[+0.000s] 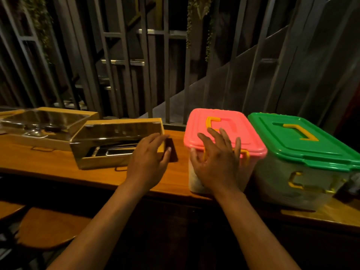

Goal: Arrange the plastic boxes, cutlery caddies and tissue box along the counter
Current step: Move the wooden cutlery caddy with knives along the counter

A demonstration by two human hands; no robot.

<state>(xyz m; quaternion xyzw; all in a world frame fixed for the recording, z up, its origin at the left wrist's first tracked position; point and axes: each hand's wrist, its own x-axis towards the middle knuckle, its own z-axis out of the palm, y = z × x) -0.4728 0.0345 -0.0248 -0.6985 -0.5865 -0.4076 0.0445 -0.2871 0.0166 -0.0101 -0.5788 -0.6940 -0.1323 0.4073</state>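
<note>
A clear plastic box with a pink lid (224, 129) stands on the wooden counter (58, 164). A box with a green lid (303, 141) stands right beside it. My right hand (216, 160) lies spread against the pink box's near left corner, fingers apart. Two wooden cutlery caddies with clear lids sit to the left: the near one (115, 145) and the far one (44, 125). My left hand (150, 158) rests at the near caddy's right end, fingers on its corner, over a small dark object (172, 151). No tissue box is in view.
A metal railing (167, 75) runs right behind the counter. Round wooden stools (46, 228) stand below the counter's front edge at the left. A dark object (348, 190) pokes in at the right edge by the green-lidded box.
</note>
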